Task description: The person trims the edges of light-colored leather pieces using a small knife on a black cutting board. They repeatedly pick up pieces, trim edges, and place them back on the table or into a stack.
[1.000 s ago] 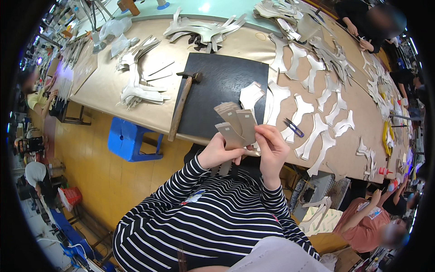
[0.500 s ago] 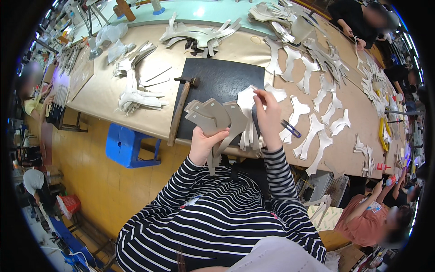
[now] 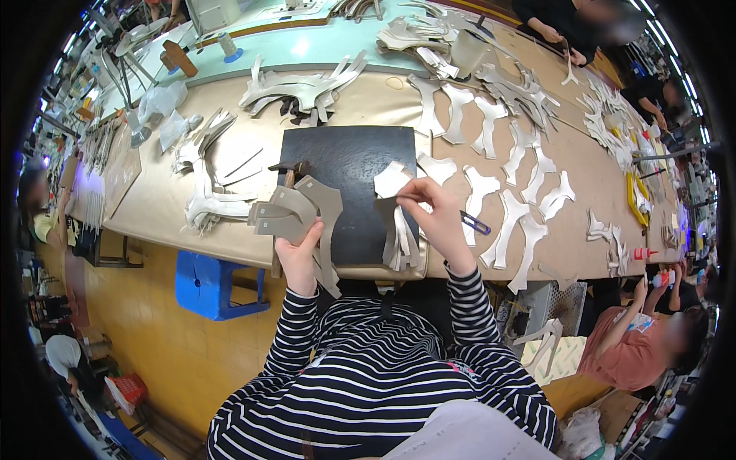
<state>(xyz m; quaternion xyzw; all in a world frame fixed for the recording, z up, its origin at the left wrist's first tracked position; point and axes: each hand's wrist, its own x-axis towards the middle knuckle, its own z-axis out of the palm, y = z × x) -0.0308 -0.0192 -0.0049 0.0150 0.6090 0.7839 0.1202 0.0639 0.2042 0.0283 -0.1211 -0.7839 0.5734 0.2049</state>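
My left hand (image 3: pixel 300 261) grips a fanned bunch of grey-beige cut leather pieces (image 3: pixel 293 208), thumb on top, over the front left of a black board (image 3: pixel 349 165). My right hand (image 3: pixel 441 218) is closed in a pinch on the edge of a grey leather piece (image 3: pixel 389 211). That piece lies at a pile of similar pieces with white undersides (image 3: pixel 391 179) on the board's right side. Narrow ends of the pile hang toward the board's front edge. Partly hidden behind the left-hand bunch is a hammer (image 3: pixel 290 172).
Thread snips (image 3: pixel 475 222) rest right of my right hand. White cut pieces (image 3: pixel 481 195) are spread over the right of the table. More bundles (image 3: pixel 205 180) lie left and behind. A blue stool (image 3: pixel 207 284) stands at the left front. Other people work around the table.
My left hand has moved left with its bunch, away from the pile. My right hand has shifted slightly left and down and now pinches a grey piece at the pile. The whole view has shifted.
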